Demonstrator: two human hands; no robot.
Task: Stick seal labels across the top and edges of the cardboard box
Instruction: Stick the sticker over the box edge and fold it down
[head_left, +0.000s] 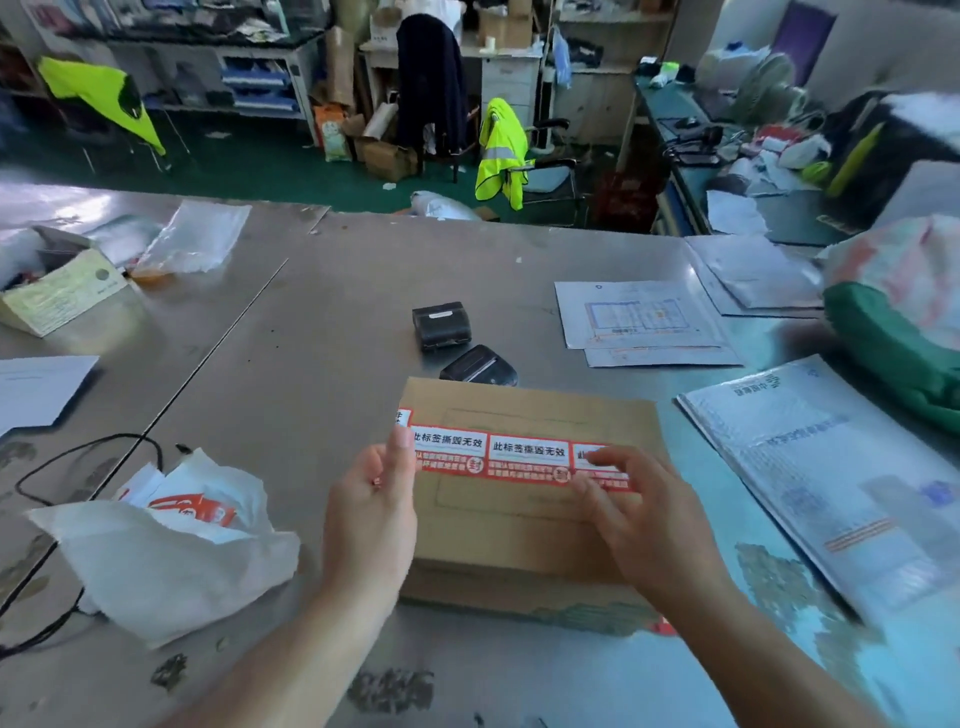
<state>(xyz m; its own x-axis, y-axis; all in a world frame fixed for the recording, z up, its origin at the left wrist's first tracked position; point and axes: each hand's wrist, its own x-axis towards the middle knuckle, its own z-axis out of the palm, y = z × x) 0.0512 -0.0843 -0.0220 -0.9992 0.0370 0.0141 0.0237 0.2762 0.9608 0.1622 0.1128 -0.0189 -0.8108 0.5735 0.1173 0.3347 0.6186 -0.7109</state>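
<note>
The cardboard box (519, 551) is sitting on the grey table (311, 322). A red strip of seal labels (519, 457) is stretching across its top. The left hand (371, 499) is pinching one end with its thumb, and the right hand (639, 519) is pinching the other end.

Even, cool daylight — bluish glare on the table (322, 291); edges bowed, corners smeared and soft

One cardboard box (519, 545), two black devices (441, 325) (479, 365)
</note>
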